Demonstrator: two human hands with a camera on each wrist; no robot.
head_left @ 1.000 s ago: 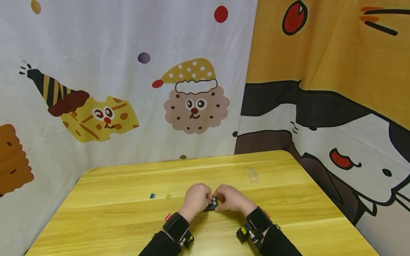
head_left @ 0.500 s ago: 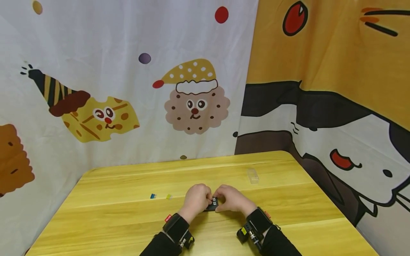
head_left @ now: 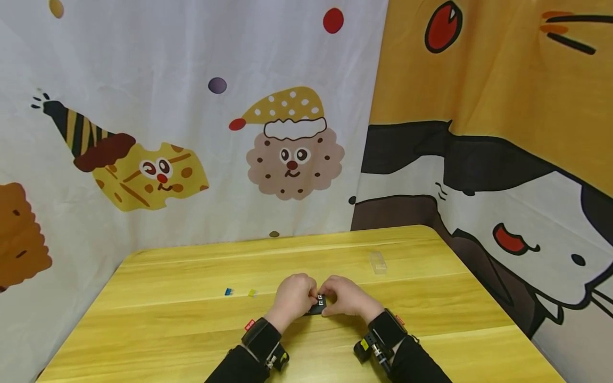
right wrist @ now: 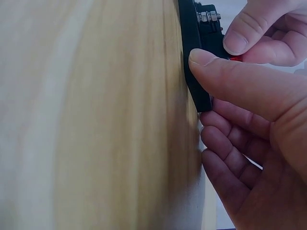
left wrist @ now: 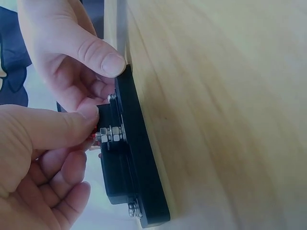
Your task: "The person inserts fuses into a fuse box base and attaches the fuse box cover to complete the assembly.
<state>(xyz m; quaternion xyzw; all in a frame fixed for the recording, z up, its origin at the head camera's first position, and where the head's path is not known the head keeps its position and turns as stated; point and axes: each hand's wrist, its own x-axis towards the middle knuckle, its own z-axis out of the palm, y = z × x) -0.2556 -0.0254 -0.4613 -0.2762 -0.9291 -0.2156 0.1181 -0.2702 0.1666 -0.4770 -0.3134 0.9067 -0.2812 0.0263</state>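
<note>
A black fuse block with metal nuts and bolts lies on the wooden table between both hands. My left hand pinches a small red fuse between thumb and forefinger at the top of the block; most of it is hidden by the fingertips. The right hand grips one end of the block, its thumb pressed on the edge and its fingers curled beyond the end. Both hands are close together. How deep the red fuse sits cannot be made out.
A blue fuse and a yellow fuse lie on the table left of the hands. Toward the back right is a clear plastic cover. A printed curtain hangs behind the table.
</note>
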